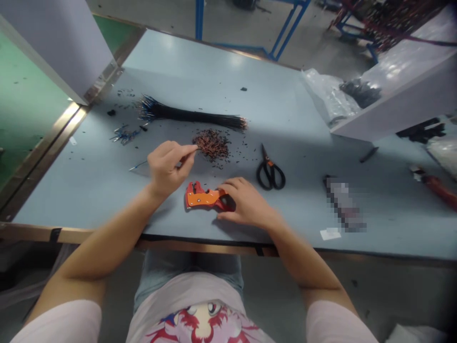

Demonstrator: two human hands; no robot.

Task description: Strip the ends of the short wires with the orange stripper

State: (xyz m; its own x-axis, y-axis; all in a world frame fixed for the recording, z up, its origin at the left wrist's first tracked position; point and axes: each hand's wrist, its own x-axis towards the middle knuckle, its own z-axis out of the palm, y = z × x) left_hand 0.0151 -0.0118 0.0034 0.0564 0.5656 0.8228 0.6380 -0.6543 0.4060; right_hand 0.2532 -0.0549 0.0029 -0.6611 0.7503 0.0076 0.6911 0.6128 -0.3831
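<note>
Left hand [166, 169] raised slightly off the bench [228, 90], with thumb and fingers [186, 152] pinched closed on a thin wire [140, 165] with a blue end. Tip of the pinch just beside a heap of copper-coloured crimp terminals [210, 145], at about 2 o'clock from the hand.

Right hand [246, 202] low on the bench, fingers [233, 186] curved and slightly spread over the dark end of an orange wire stripper [203, 196]. Firm grip or mere rest: impossible to tell from this view. Stripper flat on the bench between both hands, at 9 o'clock from the right hand and about 4 o'clock from the left.

At 12 o'clock from the left hand, a long bundle of black wires [193, 116], blue ends fanned out at the far left. At 10 o'clock, a small tangle of blue terminals [124, 136]. At about 2 o'clock from the right hand, black-handled scissors [270, 174], lying apart from it. At 3 o'clock, a pixelated, unreadable packet [344, 202]. Farther out at 2 o'clock, a crumpled clear plastic bag [328, 95] beneath a white board [396, 100].
</note>
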